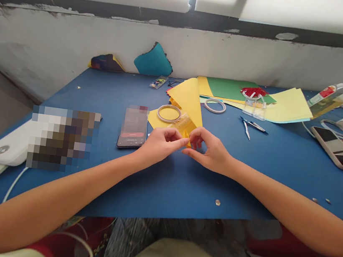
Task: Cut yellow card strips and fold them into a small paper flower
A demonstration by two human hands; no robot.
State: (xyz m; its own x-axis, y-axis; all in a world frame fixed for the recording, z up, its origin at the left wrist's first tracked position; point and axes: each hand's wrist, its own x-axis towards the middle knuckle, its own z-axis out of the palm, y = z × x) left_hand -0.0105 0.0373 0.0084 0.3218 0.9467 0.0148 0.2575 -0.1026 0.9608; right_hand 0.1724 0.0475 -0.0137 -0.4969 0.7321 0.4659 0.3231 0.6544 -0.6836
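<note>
My left hand [163, 146] pinches a small folded piece of yellow paper [189, 145] between thumb and fingertips. Close against it, my right hand [211, 148] is curved, its thumb and forefinger apart on either side of the paper; whether they touch it I cannot tell. Just beyond the fingers lies a clear plastic case [182, 122], with yellow showing through it. A roll of narrow tape [168, 114] rests behind that on yellow paper sheets [190, 95]. Left of my left hand is a phone [132, 129] with its screen lit.
A second tape roll [215, 105], a drawing compass [250, 125], a green sheet [233, 89] and red strands [254, 92] lie farther back. At right are a leaning bottle [334, 93] and another phone [339, 148]. A white power bank [14, 141] with cables is at left.
</note>
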